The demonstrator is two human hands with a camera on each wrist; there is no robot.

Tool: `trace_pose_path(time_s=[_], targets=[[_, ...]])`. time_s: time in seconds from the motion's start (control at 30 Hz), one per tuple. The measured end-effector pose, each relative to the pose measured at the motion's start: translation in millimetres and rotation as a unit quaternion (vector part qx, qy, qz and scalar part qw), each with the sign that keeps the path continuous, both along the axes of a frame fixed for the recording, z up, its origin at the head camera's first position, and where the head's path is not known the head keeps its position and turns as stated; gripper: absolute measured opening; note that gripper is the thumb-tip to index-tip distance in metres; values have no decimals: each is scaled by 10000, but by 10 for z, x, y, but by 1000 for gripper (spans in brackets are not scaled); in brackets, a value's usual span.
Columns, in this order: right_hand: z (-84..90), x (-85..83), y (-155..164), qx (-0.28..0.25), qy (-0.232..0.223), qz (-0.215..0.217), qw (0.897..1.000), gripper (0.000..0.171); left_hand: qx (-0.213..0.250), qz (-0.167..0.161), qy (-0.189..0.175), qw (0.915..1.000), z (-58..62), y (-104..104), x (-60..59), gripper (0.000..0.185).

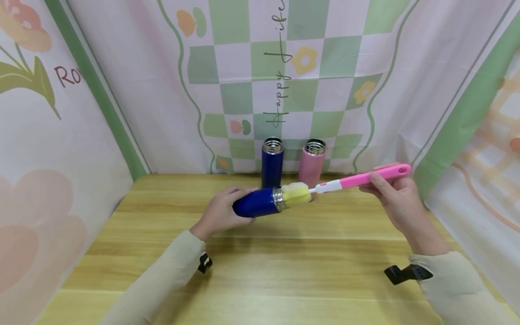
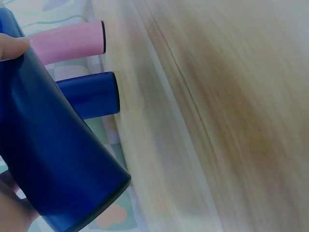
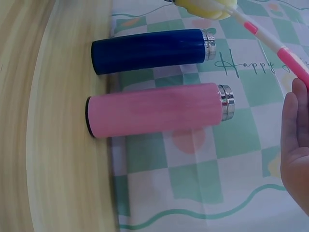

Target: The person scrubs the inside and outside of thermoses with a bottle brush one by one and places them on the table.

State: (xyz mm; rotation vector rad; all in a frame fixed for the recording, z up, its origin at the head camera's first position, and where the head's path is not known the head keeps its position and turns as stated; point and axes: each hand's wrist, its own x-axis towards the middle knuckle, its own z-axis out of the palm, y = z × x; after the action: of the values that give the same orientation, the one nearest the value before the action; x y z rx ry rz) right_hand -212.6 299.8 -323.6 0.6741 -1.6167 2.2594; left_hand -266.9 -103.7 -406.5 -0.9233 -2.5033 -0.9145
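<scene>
My left hand [image 1: 227, 210] grips a dark blue thermos bottle [image 1: 257, 202] around its body, tilted nearly level above the table with its steel mouth facing right. In the left wrist view the bottle [image 2: 58, 130] fills the left side, thumb and fingers on opposite sides. My right hand [image 1: 400, 201] holds a bottle brush [image 1: 361, 179] by its pink handle. Its yellow and white sponge head [image 1: 296, 193] is at the bottle's mouth; how far its tip reaches inside is hidden. The right wrist view shows fingers [image 3: 301, 106] against the pink handle.
Behind the hands, a second dark blue bottle [image 1: 272, 164] and a pink bottle [image 1: 312, 160] stand upright and uncapped at the table's back edge. A patterned curtain [image 1: 268, 67] hangs behind them. The wooden table [image 1: 284, 266] extends in front. Black wrist devices [image 1: 408, 273] sit at both sleeves.
</scene>
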Motion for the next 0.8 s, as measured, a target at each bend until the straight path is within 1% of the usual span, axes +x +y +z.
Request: trace_pose_path(time_s=[0.23, 0.43, 0.57, 0.7, 0.8], targets=[[-41, -56, -92, 504, -33, -148, 9986, 12, -143, -27, -14, 9999, 39, 17, 8, 76], [-77, -104, -152, 590, -77, -176, 9981, 11, -86, 25, -128, 9999, 55, 24, 11, 77], [-113, -126, -172, 526, -43, 26, 9986, 12, -121, 71, -181, 9997, 61, 15, 1, 78], [-149, -145, -195, 431, 16, 333, 9985, 15, -227, 74, -203, 9995, 73, 10, -13, 78], [-172, -156, -222, 462, -53, 431, 9980, 15, -285, 75, -240, 9993, 84, 6, -18, 78]])
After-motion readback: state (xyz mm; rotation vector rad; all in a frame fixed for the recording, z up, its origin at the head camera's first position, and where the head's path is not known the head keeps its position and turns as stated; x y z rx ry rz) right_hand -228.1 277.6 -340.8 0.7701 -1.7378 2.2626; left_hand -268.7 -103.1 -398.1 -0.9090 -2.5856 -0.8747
